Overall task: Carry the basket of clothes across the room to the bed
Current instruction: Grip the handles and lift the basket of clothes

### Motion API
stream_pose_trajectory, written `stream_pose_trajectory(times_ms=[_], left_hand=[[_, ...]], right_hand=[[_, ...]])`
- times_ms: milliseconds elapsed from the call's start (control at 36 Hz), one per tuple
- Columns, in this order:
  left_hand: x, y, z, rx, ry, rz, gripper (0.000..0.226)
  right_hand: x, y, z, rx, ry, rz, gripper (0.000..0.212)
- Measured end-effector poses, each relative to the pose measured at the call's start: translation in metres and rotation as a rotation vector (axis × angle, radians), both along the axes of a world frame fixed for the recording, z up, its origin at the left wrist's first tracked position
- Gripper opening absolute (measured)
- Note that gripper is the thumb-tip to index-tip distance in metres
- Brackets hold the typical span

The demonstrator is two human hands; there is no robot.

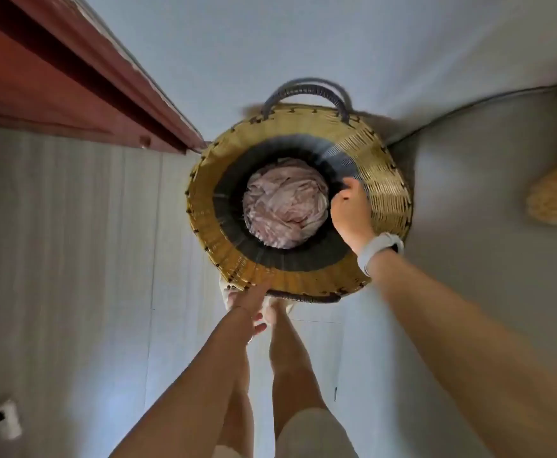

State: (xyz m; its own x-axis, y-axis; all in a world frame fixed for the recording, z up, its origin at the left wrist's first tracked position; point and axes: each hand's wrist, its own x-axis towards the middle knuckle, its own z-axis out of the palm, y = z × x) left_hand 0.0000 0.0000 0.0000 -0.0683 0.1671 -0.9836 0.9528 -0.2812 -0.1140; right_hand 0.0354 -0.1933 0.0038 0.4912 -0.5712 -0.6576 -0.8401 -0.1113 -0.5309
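Note:
A round woven basket [389,180], yellow with a dark band inside and dark handles, stands on the pale floor against the white wall. A bundle of pale pink clothes [285,206] lies at its bottom. My right hand [349,209], with a white watch on the wrist, is down inside the basket against the right inner wall, fingers curled; blur hides whether they grip the weave. My left hand [254,304] reaches to the near rim beside the near handle [303,297], fingers stretched and touching the rim's outside.
A red-brown wooden door frame [82,77] runs along the upper left. A grey rug [488,226] covers the floor at right, with a tan woven object [554,196] at the right edge. My bare legs and feet [280,312] stand just below the basket.

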Motion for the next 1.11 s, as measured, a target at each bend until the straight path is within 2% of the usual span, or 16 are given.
stream_pose_trajectory(times_ms=[83,139,222,333,361,444,556,611,667,722,889,1000,1111], left_hand=[[-0.009,-0.017,-0.008,0.063,-0.013,-0.056,0.102],[-0.017,-0.023,-0.018,0.085,-0.04,-0.059,0.1],[-0.022,-0.027,-0.023,0.07,-0.073,0.019,0.076],[-0.019,-0.03,-0.012,-0.012,-0.073,0.126,0.011],[-0.017,-0.03,-0.008,-0.004,-0.106,0.134,0.006],[-0.017,-0.027,-0.007,0.072,-0.168,0.156,0.022],[-0.013,-0.024,0.002,0.132,-0.244,0.228,0.021],[-0.008,-0.018,0.009,0.181,-0.315,0.291,0.025],[0.0,-0.006,0.019,0.238,-0.413,0.336,0.028],[0.007,0.009,0.033,0.29,-0.549,0.332,0.02],[0.035,0.063,0.089,0.449,-0.957,0.096,0.035],[0.038,0.094,0.127,0.556,-1.104,0.023,0.037],[0.02,0.115,0.157,0.646,-1.184,-0.011,0.035]], right_hand=[[0.04,-0.011,-0.006,-0.114,-0.081,0.086,0.049],[0.066,-0.02,-0.007,-0.22,-0.108,0.151,0.054],[0.086,-0.028,-0.011,-0.379,-0.163,0.252,0.059],[0.104,-0.035,-0.013,-0.499,-0.131,0.39,0.054],[0.106,-0.036,-0.013,-0.5,-0.11,0.434,0.052],[0.112,-0.042,-0.012,-0.469,-0.098,0.519,0.041],[0.112,-0.043,0.005,-0.38,-0.099,0.713,0.014],[0.107,-0.041,0.015,-0.342,-0.122,0.753,0.015],[0.097,-0.039,0.023,-0.317,-0.158,0.728,0.021],[0.085,-0.035,0.034,-0.282,-0.207,0.668,0.025],[0.048,-0.009,0.083,-0.136,-0.261,0.499,0.026],[0.018,0.022,0.12,-0.07,-0.29,0.401,0.035],[-0.011,0.049,0.146,-0.008,-0.322,0.41,0.027]])
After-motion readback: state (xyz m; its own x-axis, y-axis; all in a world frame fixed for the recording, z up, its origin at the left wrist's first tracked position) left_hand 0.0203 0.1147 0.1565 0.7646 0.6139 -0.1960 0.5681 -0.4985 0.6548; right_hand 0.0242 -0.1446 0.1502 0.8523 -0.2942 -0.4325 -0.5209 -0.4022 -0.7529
